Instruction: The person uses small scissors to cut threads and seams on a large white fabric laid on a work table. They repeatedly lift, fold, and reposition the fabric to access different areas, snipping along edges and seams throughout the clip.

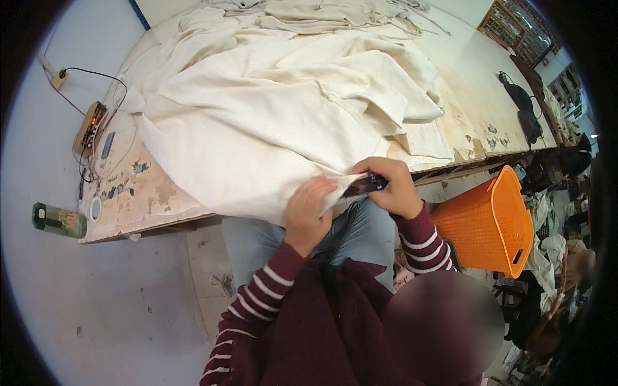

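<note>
A large cream cloth (pixel 238 128), which looks like a knitted fabric or garment, lies in folds over the table and hangs past its front edge toward my lap. My left hand (pixel 309 209) grips a gathered edge of it, thumb underneath and fingers on top. Just to the right, my right hand (pixel 394 185) is closed, pinching the same edge between thumb and forefinger. A small dark object (pixel 365 186) with a shiny end sits against that palm, beside the cloth's opening; its exact kind cannot be made out.
An orange plastic basket (pixel 479 222) stands right of my knees, close to the table edge. On the worn table (pixel 119 215) at left are a power strip (pixel 90 128), cables and a white tape roll (pixel 96 210). A green bottle (pixel 59 220) is at far left; black straps (pixel 523 106) lie right.
</note>
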Motion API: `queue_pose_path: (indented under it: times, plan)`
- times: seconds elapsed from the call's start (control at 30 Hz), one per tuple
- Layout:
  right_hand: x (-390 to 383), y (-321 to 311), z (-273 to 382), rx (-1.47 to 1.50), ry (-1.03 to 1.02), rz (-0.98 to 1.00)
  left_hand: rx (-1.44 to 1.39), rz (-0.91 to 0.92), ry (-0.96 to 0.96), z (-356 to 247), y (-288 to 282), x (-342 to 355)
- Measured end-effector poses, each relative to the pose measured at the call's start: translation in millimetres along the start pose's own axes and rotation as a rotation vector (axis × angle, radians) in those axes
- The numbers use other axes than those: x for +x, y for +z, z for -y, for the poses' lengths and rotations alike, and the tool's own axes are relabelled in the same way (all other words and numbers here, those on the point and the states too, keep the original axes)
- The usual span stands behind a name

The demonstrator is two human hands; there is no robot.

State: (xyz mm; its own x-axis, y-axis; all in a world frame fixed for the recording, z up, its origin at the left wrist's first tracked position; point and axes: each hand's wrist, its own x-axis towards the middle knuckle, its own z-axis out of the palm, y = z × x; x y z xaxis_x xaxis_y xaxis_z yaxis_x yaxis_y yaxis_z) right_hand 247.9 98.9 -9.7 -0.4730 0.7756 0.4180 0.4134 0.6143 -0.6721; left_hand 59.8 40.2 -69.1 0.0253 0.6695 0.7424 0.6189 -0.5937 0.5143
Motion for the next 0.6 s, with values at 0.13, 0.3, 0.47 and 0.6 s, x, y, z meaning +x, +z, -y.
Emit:
queue_pose_path:
  times: [0.13, 0.3, 0.47, 0.6]
  plan:
    - [22.9, -10.2, 12.8, 0.164, 0.135, -0.120, -0.688, 0.335, -0.810, -3.8, -35.8, 7.4]
    - [10.7, -9.2, 43.8, -0.181, 0.120, -0.310, -1.016, 0.277, -0.974, -3.5, -45.8, 10.2]
    - [-16.2, 9.5, 63.2, -0.029, 0.143, -0.125, -1.071, 0.258, -1.036, -3.5, -44.9, 5.8]
    - [-20.9, 15.4, 64.2, -0.200, 0.093, -0.081, -1.050, 0.258, -1.039, -7.5, -48.1, 7.0]
